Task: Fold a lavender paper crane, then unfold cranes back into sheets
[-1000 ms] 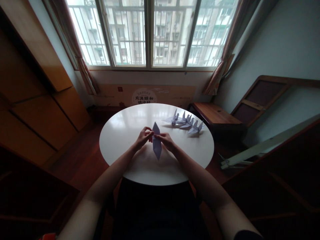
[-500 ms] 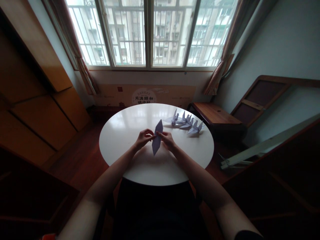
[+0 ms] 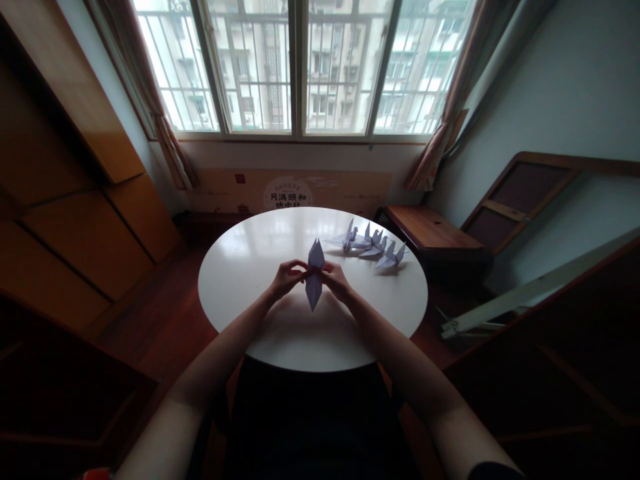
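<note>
A pale lilac piece of folded paper (image 3: 314, 292), long and pointed at both ends, is held up above the middle of the white oval table (image 3: 235, 267). My left hand (image 3: 289, 277) pinches its left side between thumb and fingers. From the other side, my right hand (image 3: 334, 277) grips it near the middle. The upper end shows two points slightly apart. Fingertips behind the paper are hidden. Several finished paper cranes (image 3: 373, 241) of the same colour stand in a cluster at the table's back right.
A low wooden bench (image 3: 433, 225) stands beyond the table's right edge, with a wooden frame (image 3: 520, 193) leaning behind it. A printed cardboard panel (image 3: 220, 193) lies below the barred window (image 3: 335, 73). Wooden cabinets (image 3: 90, 233) line the left wall.
The folded paper tilted to the right, then came back closer to upright, and its folds now look spread at the top. Both hands stay on it, barely shifted. The cranes have not moved.
</note>
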Motion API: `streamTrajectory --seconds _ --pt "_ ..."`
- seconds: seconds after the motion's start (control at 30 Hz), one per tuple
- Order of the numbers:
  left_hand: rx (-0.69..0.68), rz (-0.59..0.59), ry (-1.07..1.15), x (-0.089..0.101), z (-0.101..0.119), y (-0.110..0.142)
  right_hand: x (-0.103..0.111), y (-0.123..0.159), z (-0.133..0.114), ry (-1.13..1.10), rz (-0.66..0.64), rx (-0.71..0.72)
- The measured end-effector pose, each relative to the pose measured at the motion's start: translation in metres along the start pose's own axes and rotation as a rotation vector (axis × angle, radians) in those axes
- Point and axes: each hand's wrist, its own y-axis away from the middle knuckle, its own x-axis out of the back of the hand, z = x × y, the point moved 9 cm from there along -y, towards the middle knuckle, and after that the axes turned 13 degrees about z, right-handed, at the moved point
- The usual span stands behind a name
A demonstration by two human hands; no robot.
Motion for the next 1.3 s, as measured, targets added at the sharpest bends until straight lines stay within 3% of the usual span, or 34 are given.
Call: streamTrajectory --seconds 0.23,0.43,0.63,0.93,1.3 --pt "-0.016 0.038 -0.062 0.006 0.0 -0.002 0.009 -0.002 -0.015 0.055 0.074 0.181" --pt "-0.117 0.043 -0.178 0.009 0.006 -0.003 0.007 0.003 -0.031 0.244 0.023 0.38" --pt "0.089 -0.041 0.021 0.0 0.0 0.001 0.006 0.002 -0.028 0.203 -0.032 0.376" --pt "0.228 0.062 0.096 0.012 -0.015 0.0 -0.009 0.003 -0.01 0.227 -0.213 0.323" --pt "0.211 0.103 0.051 0.017 -0.016 -0.003 -0.004 -0.001 -0.012 0.252 -0.118 0.366"
